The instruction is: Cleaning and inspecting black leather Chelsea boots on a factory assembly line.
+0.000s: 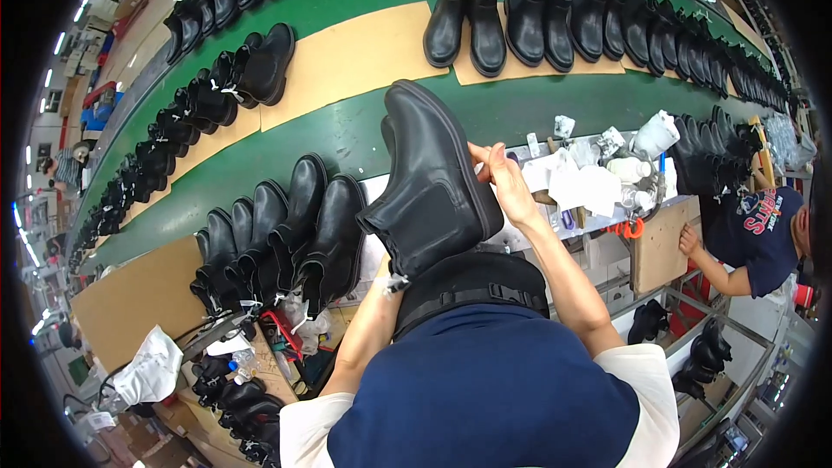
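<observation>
A black ankle boot (425, 173) with an elastic side panel is held up in front of my body, toe pointing away and sole to the right. My left forearm (368, 316) runs up behind its shaft, and the boot hides that hand, which appears to support it. On the sole side, my right hand (510, 186) has its fingers bent against the sole edge near the heel, thumb raised beside them. Part of a second black toe (387, 133) shows behind the boot. A white tie (396, 282) hangs at the shaft opening.
Several black boots (303, 208) stand left on the bench. White papers (594, 186), bottles and orange-handled scissors (635, 228) lie right. Rows of boots (524, 22) stand on cardboard (347, 48) across the green belt (364, 108). A co-worker (754, 234) at right touches a board (663, 247).
</observation>
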Demonstrator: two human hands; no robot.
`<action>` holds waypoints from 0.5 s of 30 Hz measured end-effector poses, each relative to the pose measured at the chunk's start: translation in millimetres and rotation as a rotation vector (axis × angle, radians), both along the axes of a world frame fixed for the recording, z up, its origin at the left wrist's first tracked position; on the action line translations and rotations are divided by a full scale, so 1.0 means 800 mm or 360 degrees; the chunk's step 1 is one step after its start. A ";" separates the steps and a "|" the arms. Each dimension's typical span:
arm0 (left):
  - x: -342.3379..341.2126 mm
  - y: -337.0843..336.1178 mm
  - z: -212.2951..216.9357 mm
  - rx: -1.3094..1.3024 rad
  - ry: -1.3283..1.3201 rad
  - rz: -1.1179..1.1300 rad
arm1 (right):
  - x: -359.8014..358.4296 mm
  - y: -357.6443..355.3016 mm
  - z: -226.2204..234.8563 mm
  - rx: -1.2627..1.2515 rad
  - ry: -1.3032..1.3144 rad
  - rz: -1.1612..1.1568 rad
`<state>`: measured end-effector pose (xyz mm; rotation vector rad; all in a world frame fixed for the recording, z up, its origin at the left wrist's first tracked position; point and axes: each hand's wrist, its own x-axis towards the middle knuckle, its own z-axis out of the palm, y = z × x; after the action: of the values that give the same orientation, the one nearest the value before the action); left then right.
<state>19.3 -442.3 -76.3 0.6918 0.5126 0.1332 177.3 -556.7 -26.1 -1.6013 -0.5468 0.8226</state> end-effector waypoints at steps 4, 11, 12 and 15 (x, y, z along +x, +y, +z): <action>0.016 0.012 -0.014 -0.0287 -0.0083 0.0304 | 0.007 -0.011 -0.059 0.0042 -0.0216 -0.0111; 0.008 0.030 -0.032 0.0531 0.0072 0.0598 | -0.027 0.002 -0.090 0.0019 -0.0186 -0.0325; 0.018 0.029 -0.022 0.0902 0.0236 0.0683 | -0.024 0.001 -0.141 0.0086 -0.0401 -0.0543; -0.005 0.063 -0.072 0.0824 0.0222 0.0621 | -0.019 0.007 -0.120 0.0101 -0.0083 -0.0292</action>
<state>15.4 -391.7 -133.5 1.1046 0.7549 0.6021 162.1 -551.0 -122.3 -1.5917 -0.4507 0.6222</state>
